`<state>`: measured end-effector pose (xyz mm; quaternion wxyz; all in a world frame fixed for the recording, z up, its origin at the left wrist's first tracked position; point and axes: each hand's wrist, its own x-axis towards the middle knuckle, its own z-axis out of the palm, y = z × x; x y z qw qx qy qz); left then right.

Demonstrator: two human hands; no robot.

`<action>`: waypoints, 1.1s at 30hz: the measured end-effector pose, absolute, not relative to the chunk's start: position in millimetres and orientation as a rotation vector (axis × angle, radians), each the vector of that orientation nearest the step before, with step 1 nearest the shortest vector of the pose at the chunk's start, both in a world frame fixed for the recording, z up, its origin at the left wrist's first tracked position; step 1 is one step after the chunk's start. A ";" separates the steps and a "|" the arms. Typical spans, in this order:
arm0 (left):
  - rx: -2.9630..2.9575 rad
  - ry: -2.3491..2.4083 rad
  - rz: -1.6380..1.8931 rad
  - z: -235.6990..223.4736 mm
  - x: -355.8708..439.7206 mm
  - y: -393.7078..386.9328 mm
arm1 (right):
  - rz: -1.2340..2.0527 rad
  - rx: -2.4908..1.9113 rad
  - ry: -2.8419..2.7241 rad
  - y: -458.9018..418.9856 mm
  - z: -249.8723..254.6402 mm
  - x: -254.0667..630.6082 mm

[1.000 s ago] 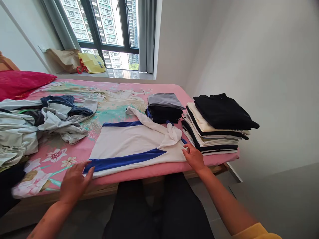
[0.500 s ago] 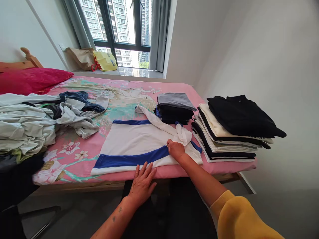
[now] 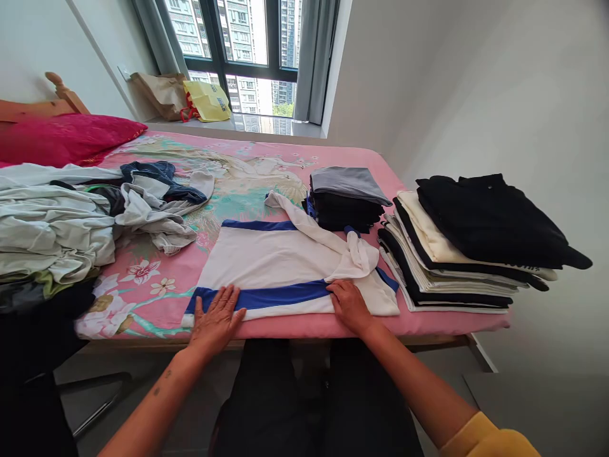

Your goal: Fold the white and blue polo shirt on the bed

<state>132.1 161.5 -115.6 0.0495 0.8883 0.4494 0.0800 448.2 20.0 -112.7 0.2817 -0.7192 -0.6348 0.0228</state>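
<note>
A white long-sleeved shirt with blue bands [image 3: 266, 254] lies on its side along the front edge of the bed, one sleeve laid diagonally over it and bunched near the right end. My left hand [image 3: 216, 320] rests flat with fingers stretched on the lower blue band, near the shirt's left end. Over the same band's right end is my right hand [image 3: 351, 306], its fingers slightly bent and lying on the cloth beside the bunched sleeve cuff [image 3: 359, 257]. Neither hand lifts the fabric.
A short folded stack [image 3: 349, 206], grey on black, sits behind the shirt. To the right rises a taller stack of folded clothes [image 3: 447, 273] topped by a black garment. Loose clothes [image 3: 57, 222] are heaped on the left. The pink flowered bed sheet [image 3: 143, 298] ends just before my legs.
My left hand has moved left and onto the blue band from the shirt's front edge. My right hand has loosened from its pinch and settled lower on the cloth. The view has shifted slightly.
</note>
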 end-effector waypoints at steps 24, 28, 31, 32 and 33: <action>2.909 1.126 0.336 -127.8 147.7 156.4 | 0.135 -2.374 -1.060 -76.8 -114.0 542.5; 2.914 1.152 0.294 -128.5 154.5 150.8 | 0.013 -2.500 -1.108 -71.7 -110.6 541.7; 2.906 1.171 0.269 -125.0 154.7 150.0 | -0.211 -2.335 -1.235 -64.0 -103.1 525.6; 2.904 1.168 0.271 -123.0 156.5 149.3 | -0.225 -2.216 -1.308 -59.3 -100.1 516.0; 2.905 1.153 0.282 -120.8 159.4 148.4 | -0.201 -2.080 -1.399 -53.3 -97.4 504.9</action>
